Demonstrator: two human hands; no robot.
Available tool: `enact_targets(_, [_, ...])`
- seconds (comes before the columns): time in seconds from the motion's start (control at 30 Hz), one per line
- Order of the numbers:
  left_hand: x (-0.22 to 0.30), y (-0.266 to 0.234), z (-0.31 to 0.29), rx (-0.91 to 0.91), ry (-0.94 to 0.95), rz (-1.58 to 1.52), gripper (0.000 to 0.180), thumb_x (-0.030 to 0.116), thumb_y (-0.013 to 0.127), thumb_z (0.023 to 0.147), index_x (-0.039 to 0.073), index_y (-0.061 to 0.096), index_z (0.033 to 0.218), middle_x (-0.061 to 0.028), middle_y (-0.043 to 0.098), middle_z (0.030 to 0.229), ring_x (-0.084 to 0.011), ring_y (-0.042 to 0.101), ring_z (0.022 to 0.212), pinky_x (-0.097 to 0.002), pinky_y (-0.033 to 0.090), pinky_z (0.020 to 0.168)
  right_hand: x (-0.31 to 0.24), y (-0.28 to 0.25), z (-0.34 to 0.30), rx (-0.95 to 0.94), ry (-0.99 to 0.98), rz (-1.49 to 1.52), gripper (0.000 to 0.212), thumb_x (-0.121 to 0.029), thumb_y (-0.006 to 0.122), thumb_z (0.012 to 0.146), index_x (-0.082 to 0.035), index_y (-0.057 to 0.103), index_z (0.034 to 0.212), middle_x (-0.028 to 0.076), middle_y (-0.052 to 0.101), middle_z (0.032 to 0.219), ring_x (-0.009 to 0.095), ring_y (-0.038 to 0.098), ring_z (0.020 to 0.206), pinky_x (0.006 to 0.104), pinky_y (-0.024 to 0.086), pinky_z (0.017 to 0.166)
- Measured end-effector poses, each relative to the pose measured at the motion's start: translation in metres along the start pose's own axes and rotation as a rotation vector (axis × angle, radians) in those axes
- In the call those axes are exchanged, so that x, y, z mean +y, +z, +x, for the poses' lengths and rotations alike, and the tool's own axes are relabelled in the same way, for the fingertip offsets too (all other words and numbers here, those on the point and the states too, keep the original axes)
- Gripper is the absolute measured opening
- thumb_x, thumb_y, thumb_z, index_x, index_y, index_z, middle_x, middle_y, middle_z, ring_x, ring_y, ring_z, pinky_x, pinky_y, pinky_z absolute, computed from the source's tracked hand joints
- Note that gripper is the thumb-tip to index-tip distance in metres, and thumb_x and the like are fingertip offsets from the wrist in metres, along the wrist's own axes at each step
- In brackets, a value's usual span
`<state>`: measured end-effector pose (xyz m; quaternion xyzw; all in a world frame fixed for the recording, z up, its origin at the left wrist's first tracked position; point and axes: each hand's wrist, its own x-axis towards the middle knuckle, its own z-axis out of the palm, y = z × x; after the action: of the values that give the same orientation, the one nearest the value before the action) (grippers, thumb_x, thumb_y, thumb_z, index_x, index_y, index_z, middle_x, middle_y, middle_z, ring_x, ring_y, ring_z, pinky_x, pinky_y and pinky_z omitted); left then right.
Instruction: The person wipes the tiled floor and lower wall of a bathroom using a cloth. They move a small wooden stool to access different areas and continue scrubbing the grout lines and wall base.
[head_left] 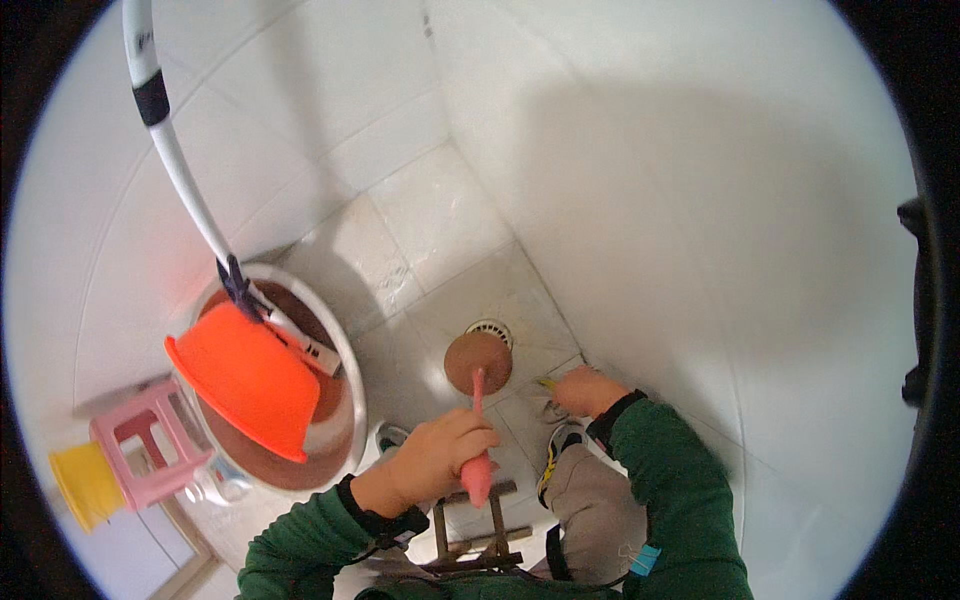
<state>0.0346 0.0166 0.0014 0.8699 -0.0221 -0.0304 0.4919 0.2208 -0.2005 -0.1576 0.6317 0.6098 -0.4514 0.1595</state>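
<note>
My left hand (440,455) is closed round the pink handle of a plunger (478,362), whose brown round cup is turned down over the floor and covers part of a round slotted floor drain (491,328). I cannot tell whether the cup touches the floor. Low down by the right wall, my right hand (588,390) has its fingers closed, and a small yellow-green tip (547,383) shows at them. What else those fingers hold is hidden. A greyish patch lies just beneath them on the tiles.
At left stands a large white-rimmed tub (355,400) holding an orange-red basin (250,375) and the foot of a white pole (180,170). Past it are a pink stool (150,445) and a yellow container (85,485). A low stool frame (475,535) stands between my legs. White walls meet behind the drain.
</note>
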Motion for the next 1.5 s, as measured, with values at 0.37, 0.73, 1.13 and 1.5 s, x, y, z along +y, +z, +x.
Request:
enact_targets(0.37, [-0.010,-0.005,-0.002,-0.061,0.116,0.042,0.041,0.013,0.074,0.068,0.010,0.055,0.105,-0.0089,0.059,0.099,-0.0330,0.057,0.093,-0.0401,0.049,0.076,-0.017,-0.031,-0.024,0.372,0.166,0.181,0.025,-0.009,0.059,0.078,-0.015,0.072,0.099,0.012,0.068,0.099,0.035,0.065,0.093,0.0479,0.053,0.076])
enact_targets(0.73, [-0.038,0.000,0.041,0.111,-0.060,0.051,0.036,0.017,0.076,0.074,0.007,0.059,0.104,-0.0149,0.062,0.096,-0.0374,0.059,0.093,-0.0410,0.049,0.080,-0.049,0.016,-0.056,0.366,0.258,0.330,0.028,-0.007,0.058,0.078,-0.015,0.071,0.101,0.011,0.067,0.102,0.034,0.062,0.097,0.0459,0.051,0.080])
enact_targets(1.13, [-0.033,0.007,-0.061,-0.196,-0.408,0.229,0.076,0.030,0.080,0.071,-0.001,0.046,0.132,-0.0225,0.052,0.129,-0.0373,0.049,0.121,-0.0412,0.040,0.101,-0.134,-0.032,-0.137,0.355,0.295,0.210,0.041,0.001,0.055,0.075,-0.011,0.066,0.112,0.011,0.064,0.113,0.034,0.059,0.105,0.0423,0.048,0.087])
enact_targets(1.5, [0.030,0.052,-0.154,0.029,-0.295,-0.735,0.048,0.020,0.063,0.089,0.005,0.043,0.130,-0.0123,0.055,0.125,-0.0261,0.060,0.103,-0.0427,0.047,0.096,-0.264,-0.043,-0.115,0.919,-0.176,0.547,0.047,0.006,0.053,0.076,-0.007,0.059,0.121,0.016,0.056,0.127,0.035,0.050,0.119,0.0405,0.040,0.102])
